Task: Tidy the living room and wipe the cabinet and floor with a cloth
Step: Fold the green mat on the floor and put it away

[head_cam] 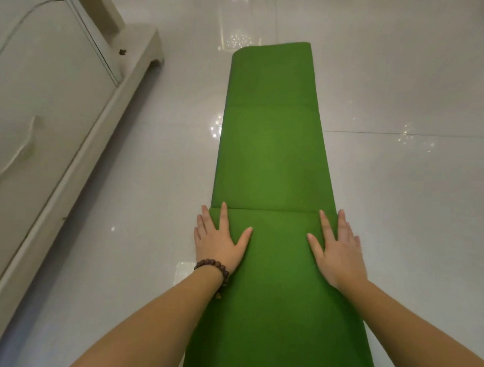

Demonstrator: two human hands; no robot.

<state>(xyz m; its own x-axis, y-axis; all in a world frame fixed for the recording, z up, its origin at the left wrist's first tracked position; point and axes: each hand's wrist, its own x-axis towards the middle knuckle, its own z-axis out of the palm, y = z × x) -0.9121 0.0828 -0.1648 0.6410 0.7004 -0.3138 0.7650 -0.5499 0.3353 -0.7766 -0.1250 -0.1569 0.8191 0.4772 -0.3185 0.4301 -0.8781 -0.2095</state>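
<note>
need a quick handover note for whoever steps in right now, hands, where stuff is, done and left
Left hand: open, pressed flat on the left edge of the long green folded cloth, a brown bead bracelet on the wrist.
Right hand: open, pressed flat on the cloth's right edge.
Cloth: spread lengthwise on the glossy white tiled floor, its near end folded over, the fold edge at the fingertips.
Cream cabinet: to the left, doors closed.
Done: cloth laid out and partly folded.
Left: finish folding; whether the cabinet and floor have been wiped cannot be told from this view.
</note>
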